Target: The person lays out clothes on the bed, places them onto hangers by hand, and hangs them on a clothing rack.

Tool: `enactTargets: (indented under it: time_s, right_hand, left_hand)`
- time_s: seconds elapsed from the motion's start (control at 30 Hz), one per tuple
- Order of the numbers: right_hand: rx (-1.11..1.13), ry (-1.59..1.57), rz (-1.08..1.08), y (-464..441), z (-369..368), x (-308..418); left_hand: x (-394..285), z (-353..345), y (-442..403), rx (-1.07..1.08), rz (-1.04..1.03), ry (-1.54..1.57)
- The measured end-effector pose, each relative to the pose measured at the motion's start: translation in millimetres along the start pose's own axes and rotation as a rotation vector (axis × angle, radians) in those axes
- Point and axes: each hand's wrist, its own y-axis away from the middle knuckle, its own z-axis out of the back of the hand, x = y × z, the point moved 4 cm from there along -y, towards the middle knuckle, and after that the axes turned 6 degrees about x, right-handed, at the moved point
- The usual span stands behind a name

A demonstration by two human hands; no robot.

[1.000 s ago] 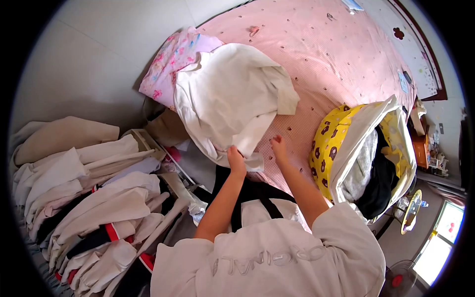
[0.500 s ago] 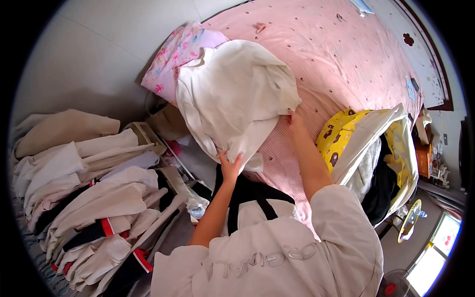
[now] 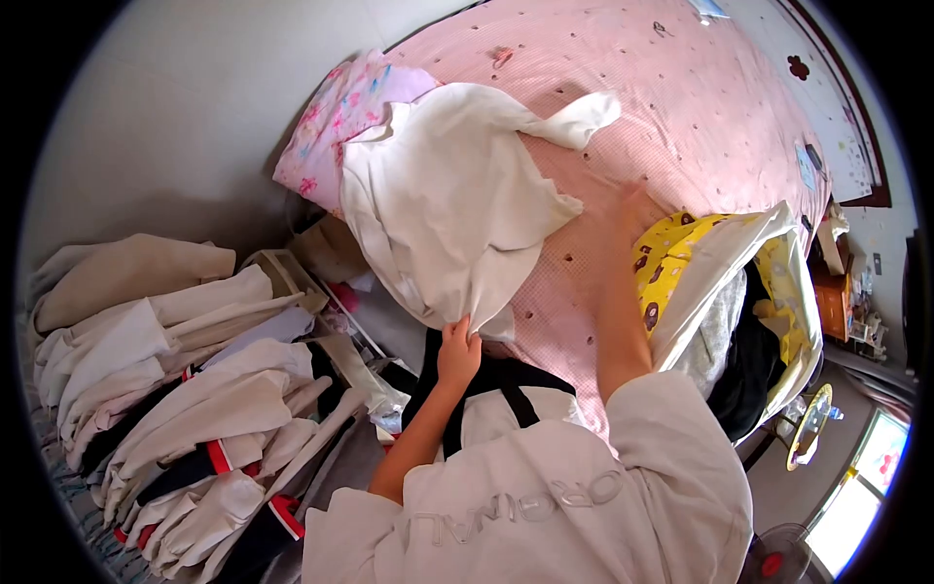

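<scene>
A white long-sleeved top (image 3: 457, 195) lies spread on the bed, its neckline toward the floral pillow and one sleeve stretched out to the right. My left hand (image 3: 457, 352) pinches the top's near edge and pulls it into creases. To the right of the garment, my right hand (image 3: 628, 209) is over the pink bedsheet, apart from the top. Motion smears that hand, so its fingers cannot be made out.
The pink dotted bedsheet (image 3: 671, 127) covers the bed. A floral pillow (image 3: 326, 136) lies at its left edge. Several folded clothes (image 3: 195, 389) are stacked at left. A yellow-lined laundry basket (image 3: 671, 253) holding grey and black clothes stands at right.
My right hand has let go of the top and moved right. The far sleeve now lies extended to the right. My left hand still grips the near edge.
</scene>
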Motion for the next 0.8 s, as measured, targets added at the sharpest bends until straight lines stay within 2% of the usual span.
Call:
enactTargets:
  time_s: [0.1,0.17,0.27,0.37,0.47,0.57,0.67,0.8]
  right_hand:
    - [0.186,0.474,-0.114,98,-21,-72]
    - [0.354,0.608,-0.179,162,-47,-95]
    - [0.302,0.573,0.102,205,-59,-42]
    - [0.065,0.471,0.059,198,-65,-33]
    - [-0.031,0.379,0.15,175,-67,-38]
    - [-0.041,0.351,0.224,146,-63,-28]
    - [0.229,0.276,0.226,128,-60,-27]
    - [0.021,0.275,0.218,122,-40,-15]
  left_hand:
    - [-20,13,2,0.007,0.025,0.051]
    - [-24,19,4,-0.029,-0.021,0.076]
    - [-34,33,10,-0.021,-0.022,0.109]
    - [-44,40,16,0.004,-0.032,0.149]
    - [-55,52,22,-0.008,-0.066,0.2]
    - [-59,61,26,-0.076,-0.126,0.171]
    - [-62,71,27,-0.116,-0.147,0.202]
    - [-55,74,26,-0.132,-0.131,0.233]
